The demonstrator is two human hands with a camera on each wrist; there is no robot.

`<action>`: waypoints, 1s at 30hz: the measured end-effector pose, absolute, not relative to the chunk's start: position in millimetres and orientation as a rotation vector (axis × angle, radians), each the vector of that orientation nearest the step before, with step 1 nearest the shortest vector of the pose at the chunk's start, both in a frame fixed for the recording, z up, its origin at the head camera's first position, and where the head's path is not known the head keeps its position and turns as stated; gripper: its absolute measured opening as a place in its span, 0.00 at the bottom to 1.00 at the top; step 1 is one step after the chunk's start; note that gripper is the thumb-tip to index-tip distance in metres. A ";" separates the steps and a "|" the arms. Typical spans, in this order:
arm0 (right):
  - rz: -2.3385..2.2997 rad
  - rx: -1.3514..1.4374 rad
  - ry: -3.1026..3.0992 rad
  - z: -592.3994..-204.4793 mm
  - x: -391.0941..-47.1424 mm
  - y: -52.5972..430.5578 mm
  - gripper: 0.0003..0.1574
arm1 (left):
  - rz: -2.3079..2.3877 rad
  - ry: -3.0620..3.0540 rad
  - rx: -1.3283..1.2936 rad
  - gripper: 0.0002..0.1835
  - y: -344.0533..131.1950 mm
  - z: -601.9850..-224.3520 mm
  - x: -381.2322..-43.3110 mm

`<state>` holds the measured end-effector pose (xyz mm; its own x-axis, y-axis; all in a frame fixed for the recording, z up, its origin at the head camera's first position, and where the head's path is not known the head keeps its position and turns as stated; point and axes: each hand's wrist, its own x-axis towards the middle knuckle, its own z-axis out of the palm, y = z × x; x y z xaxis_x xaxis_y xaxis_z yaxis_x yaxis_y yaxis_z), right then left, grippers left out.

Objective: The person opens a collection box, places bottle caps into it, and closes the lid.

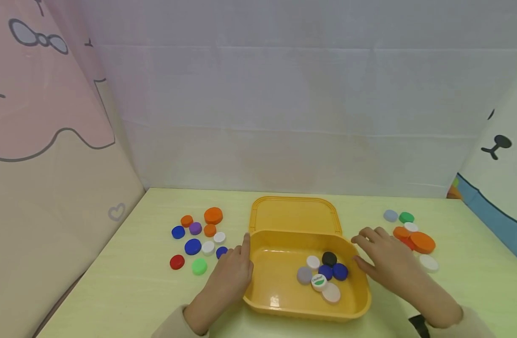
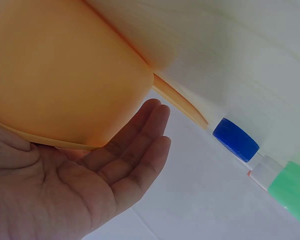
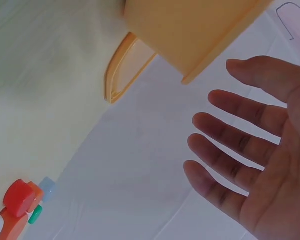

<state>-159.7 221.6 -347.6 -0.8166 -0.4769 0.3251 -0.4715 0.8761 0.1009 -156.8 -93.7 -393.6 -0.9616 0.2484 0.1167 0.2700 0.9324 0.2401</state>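
Note:
A yellow plastic box point(image 1: 275, 281) stands without its lid, holding several bottle caps: a black cap point(image 1: 329, 258), two blue ones, a grey cap point(image 1: 304, 275), white ones and a printed white cap point(image 1: 319, 282). Along the box's left rim lies my left hand point(image 1: 233, 274), index finger stretched forward. In the left wrist view, its extended fingers rest at the rim and the thumb is mostly hidden. At the right side hovers my right hand point(image 1: 389, 263). Its fingers are spread and relaxed with nothing in them, and a gap to the box point(image 3: 190, 35) shows in the right wrist view.
Behind the box lies its yellow lid point(image 1: 294, 213). Several loose caps are scattered to the left, including a red cap point(image 1: 177, 262) and a light green cap point(image 1: 199, 266). More lie at the right, among them a big orange cap point(image 1: 423, 242). A white curtain point(image 1: 292, 117) hangs behind the table.

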 end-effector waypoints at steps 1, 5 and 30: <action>-0.021 0.697 -2.706 -347.6 -160.1 223.2 0.19 | -0.390 -3.002 -0.405 0.29 -93.8 -393.8 -156.9; -0.011 0.658 -2.734 -348.9 -162.9 230.6 0.19 | -0.389 -2.991 -0.412 0.29 -93.9 -394.0 -156.7; 0.069 0.415 -2.963 -376.2 -178.9 306.8 0.19 | -0.412 -3.030 -0.382 0.29 -92.9 -391.3 -155.8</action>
<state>-178.9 306.8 -376.2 -0.9507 -0.2699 0.1530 -0.2767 0.9606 -0.0247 -155.8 -92.9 -391.3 -0.9676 0.2353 0.0920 0.2513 0.9337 0.2549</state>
